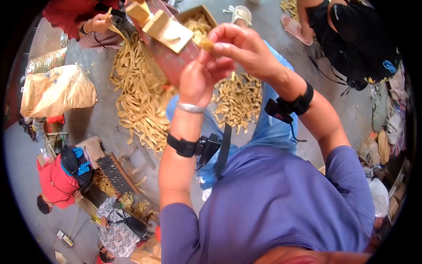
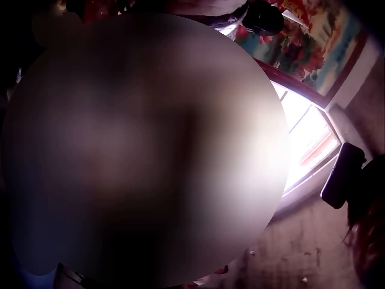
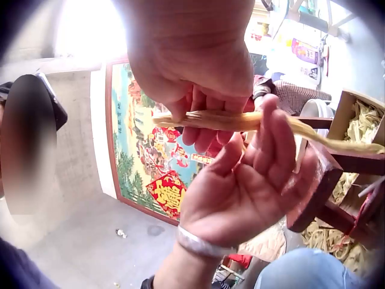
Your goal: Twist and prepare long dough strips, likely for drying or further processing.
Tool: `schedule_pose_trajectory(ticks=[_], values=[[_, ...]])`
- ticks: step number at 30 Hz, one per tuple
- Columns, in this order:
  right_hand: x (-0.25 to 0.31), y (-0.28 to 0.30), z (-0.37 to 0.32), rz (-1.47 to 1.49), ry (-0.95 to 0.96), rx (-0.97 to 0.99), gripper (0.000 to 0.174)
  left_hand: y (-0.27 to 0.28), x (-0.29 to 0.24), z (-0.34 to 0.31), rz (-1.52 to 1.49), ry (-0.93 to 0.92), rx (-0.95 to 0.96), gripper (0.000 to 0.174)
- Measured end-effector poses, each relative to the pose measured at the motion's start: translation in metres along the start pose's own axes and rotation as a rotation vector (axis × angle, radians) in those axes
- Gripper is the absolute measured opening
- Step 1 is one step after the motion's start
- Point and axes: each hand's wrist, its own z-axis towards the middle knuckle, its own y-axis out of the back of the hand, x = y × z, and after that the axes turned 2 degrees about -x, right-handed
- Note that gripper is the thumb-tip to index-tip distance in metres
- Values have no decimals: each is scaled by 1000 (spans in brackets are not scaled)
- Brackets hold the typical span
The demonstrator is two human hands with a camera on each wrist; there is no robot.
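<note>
A long tan fibrous strip (image 3: pixel 222 121) runs across both hands in the right wrist view, its thin tail trailing to the right. My right hand (image 1: pixel 248 50) pinches the strip between thumb and fingers from above. Below it, my left hand (image 1: pixel 200 79), with a silver bangle at the wrist, holds the same strip in its fingers, palm turned up. Seen from the head, only a small folded bit of the strip shows at the fingertips. The left wrist view is mostly a blurred patch and hides that hand's work.
A dark red bench (image 1: pixel 176 64) carries a pale wooden block device (image 1: pixel 169 33). Long tan strips (image 1: pixel 140 97) pile on the floor to its left; short knotted pieces (image 1: pixel 239 99) lie between the knees. Behind stands a cardboard box (image 1: pixel 210 16) of strips. Other people sit around.
</note>
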Motion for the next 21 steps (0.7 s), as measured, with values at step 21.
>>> schedule_pose_trajectory(ticks=[21], values=[[37, -10, -138, -295, -201, -174, 20, -88, -15, -118, 1524, -1215, -204, 4]])
